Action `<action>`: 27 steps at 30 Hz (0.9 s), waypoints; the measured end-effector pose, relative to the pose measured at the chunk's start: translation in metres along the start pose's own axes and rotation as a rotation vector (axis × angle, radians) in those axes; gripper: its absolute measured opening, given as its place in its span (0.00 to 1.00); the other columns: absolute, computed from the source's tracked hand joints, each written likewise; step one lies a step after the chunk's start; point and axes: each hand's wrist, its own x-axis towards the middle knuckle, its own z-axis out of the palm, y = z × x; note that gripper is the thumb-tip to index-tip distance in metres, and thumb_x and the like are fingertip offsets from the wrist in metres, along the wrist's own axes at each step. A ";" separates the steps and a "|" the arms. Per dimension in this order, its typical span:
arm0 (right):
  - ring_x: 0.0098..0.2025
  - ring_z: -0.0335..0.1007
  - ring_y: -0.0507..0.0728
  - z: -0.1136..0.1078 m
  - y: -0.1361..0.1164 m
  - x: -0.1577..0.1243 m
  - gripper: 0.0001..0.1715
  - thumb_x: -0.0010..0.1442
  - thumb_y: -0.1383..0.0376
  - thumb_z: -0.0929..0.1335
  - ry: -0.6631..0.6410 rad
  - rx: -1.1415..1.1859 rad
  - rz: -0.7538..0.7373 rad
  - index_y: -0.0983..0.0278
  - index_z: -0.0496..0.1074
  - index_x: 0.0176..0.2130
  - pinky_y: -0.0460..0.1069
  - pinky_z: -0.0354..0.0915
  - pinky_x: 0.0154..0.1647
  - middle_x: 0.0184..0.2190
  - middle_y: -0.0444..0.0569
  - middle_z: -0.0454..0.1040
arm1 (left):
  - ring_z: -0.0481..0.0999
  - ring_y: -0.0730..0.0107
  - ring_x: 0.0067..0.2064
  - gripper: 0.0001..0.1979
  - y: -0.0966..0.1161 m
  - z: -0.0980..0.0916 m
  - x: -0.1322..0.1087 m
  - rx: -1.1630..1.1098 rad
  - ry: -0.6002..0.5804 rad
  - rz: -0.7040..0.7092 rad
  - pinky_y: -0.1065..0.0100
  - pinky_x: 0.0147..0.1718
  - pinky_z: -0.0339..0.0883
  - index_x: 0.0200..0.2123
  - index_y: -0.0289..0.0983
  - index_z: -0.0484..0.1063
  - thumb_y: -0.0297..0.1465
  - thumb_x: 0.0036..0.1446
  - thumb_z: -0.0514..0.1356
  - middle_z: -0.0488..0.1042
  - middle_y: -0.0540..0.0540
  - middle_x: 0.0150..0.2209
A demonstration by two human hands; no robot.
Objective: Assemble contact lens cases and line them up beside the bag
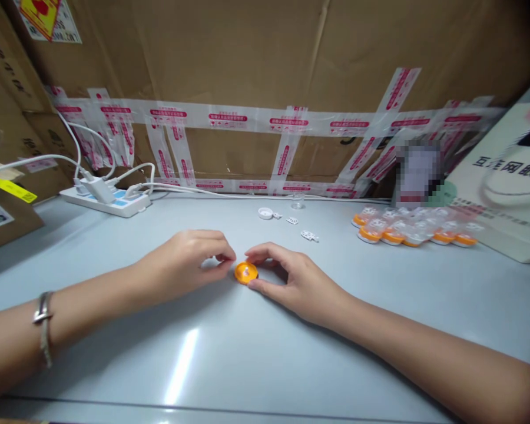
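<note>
A small round orange cup-like piece [246, 273] rests on the table, with something small and pale at its centre. My right hand [298, 280] grips its right side between thumb and fingers. Just left of it is my left hand [198, 265], its thumb and fingertips brought together in a pinch; whatever they hold, if anything, is too small to make out. Farther back lie a white round cap-like piece [265, 214], a small white flat piece [292, 221] and a white cut-out piece [310, 236]. A clear little cup [297, 201] stands behind them.
Several clear-topped pieces with orange bases [393, 235] are grouped at the right. A white power strip [110, 203] with plugs and cables sits at the back left. A large taped cardboard box [238, 65] walls off the back, and a white paper bag [507, 176] stands far right.
</note>
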 end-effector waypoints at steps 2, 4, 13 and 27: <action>0.46 0.74 0.55 0.000 0.000 0.000 0.14 0.55 0.66 0.69 -0.010 0.017 -0.018 0.62 0.68 0.43 0.53 0.67 0.51 0.43 0.49 0.77 | 0.75 0.74 0.30 0.08 0.004 0.009 0.006 -0.051 0.005 -0.009 0.74 0.30 0.65 0.31 0.38 0.75 0.31 0.57 0.55 0.77 0.49 0.30; 0.46 0.74 0.55 -0.001 0.001 0.000 0.13 0.55 0.67 0.69 -0.020 0.025 -0.036 0.62 0.68 0.43 0.53 0.67 0.50 0.42 0.48 0.77 | 0.76 0.73 0.31 0.08 0.004 0.015 0.009 -0.084 -0.001 0.014 0.74 0.31 0.66 0.31 0.37 0.75 0.30 0.58 0.55 0.78 0.48 0.31; 0.45 0.74 0.55 0.000 0.004 0.000 0.13 0.55 0.66 0.69 -0.004 0.016 -0.046 0.63 0.69 0.43 0.52 0.68 0.49 0.42 0.49 0.77 | 0.77 0.72 0.33 0.11 0.000 0.015 0.005 0.039 0.047 0.278 0.74 0.34 0.68 0.34 0.34 0.76 0.24 0.61 0.53 0.79 0.45 0.33; 0.38 0.74 0.51 -0.002 0.004 0.002 0.08 0.54 0.69 0.70 0.053 0.019 -0.044 0.64 0.70 0.37 0.47 0.69 0.43 0.36 0.46 0.78 | 0.78 0.73 0.38 0.10 -0.005 0.016 -0.009 -0.033 0.022 0.195 0.75 0.38 0.69 0.43 0.36 0.75 0.27 0.62 0.55 0.80 0.46 0.39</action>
